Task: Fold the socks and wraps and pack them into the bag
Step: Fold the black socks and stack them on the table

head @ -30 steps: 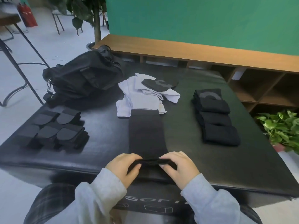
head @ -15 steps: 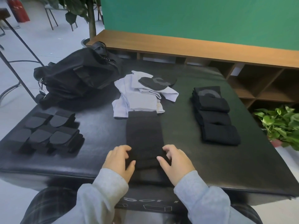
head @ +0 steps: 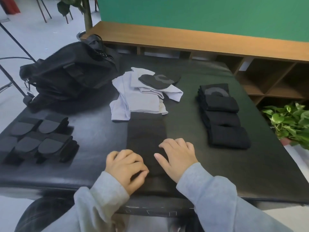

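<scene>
Both hands — left hand, right hand — press black wrap.

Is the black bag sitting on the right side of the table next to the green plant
No, the black bag sits at the table's far left corner, while the green plant is off the right edge.
</scene>
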The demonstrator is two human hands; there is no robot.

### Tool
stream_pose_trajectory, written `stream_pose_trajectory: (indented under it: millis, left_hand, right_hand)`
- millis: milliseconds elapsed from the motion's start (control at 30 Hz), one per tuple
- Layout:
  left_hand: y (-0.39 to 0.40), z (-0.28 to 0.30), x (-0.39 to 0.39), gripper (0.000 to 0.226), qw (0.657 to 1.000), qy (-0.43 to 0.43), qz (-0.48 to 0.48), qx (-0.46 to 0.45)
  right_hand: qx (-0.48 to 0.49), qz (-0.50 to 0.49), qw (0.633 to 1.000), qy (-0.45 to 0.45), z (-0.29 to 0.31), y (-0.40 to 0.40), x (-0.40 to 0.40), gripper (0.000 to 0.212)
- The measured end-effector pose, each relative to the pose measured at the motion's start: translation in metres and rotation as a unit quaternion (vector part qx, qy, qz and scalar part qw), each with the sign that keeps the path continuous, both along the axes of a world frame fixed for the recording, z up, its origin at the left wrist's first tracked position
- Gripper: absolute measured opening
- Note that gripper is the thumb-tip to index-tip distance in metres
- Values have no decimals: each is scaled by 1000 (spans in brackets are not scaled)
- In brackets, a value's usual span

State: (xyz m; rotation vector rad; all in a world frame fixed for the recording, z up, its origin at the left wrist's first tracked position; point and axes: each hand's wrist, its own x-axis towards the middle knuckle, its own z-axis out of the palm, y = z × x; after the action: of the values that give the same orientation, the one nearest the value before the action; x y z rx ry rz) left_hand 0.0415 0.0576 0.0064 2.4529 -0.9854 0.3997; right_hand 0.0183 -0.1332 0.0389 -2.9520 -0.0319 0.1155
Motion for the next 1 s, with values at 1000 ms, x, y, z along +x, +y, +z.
stream_pose_trajectory:
  millis: [1000]
  left_hand:
    - [-31, -10, 53, 56, 999, -6, -28, 35]
  right_hand:
    - [16, -81, 997, 6, 2, -51, -33, 63]
